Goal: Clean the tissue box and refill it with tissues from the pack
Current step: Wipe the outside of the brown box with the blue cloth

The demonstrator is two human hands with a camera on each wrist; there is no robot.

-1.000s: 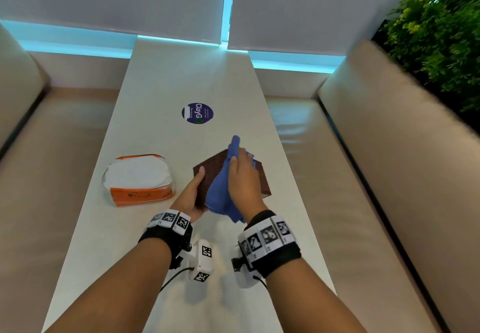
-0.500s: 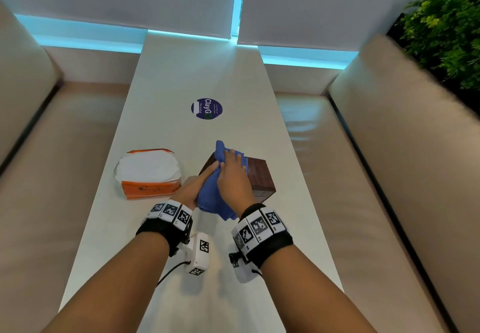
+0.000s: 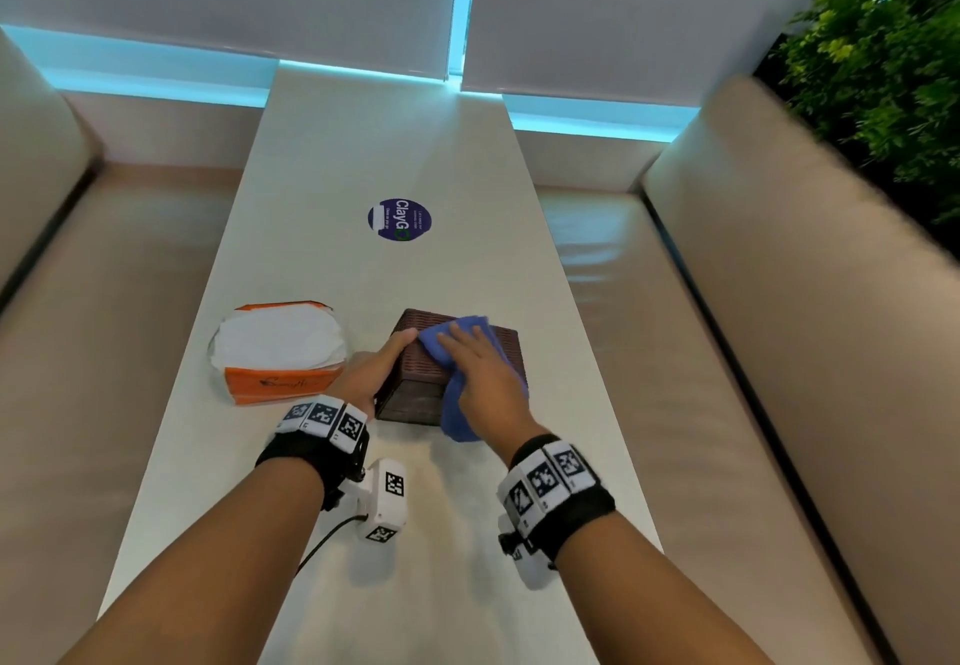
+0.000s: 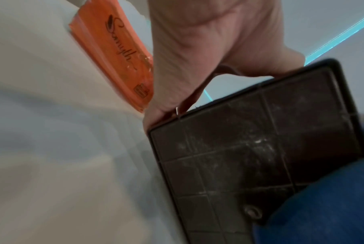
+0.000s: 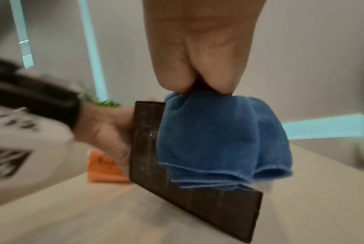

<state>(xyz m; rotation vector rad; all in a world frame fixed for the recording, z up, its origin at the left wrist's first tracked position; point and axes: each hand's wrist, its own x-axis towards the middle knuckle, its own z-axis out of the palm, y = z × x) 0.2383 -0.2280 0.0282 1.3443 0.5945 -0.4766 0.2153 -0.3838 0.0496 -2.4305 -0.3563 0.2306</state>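
The brown woven tissue box (image 3: 422, 374) lies tipped on the white table (image 3: 395, 134), its ribbed, dusty base (image 4: 250, 156) facing me. My left hand (image 3: 375, 372) grips its left side, thumb on the upper face. My right hand (image 3: 480, 371) lies flat on the blue cloth (image 3: 457, 415) and presses it onto the upper face; the cloth (image 5: 218, 140) hangs down over the base. The orange tissue pack (image 3: 280, 352), open with white tissues showing, sits to the left of the box, close to my left hand.
A round dark-blue sticker (image 3: 400, 219) lies on the table farther back. Beige bench seats (image 3: 675, 332) run along both long sides. Window blinds close off the far end, and green plants (image 3: 883, 67) stand at the upper right.
The box has come down from a raised tilt and turned. My right hand has slid the cloth from the box's left part across to the right. My left hand keeps its grip.
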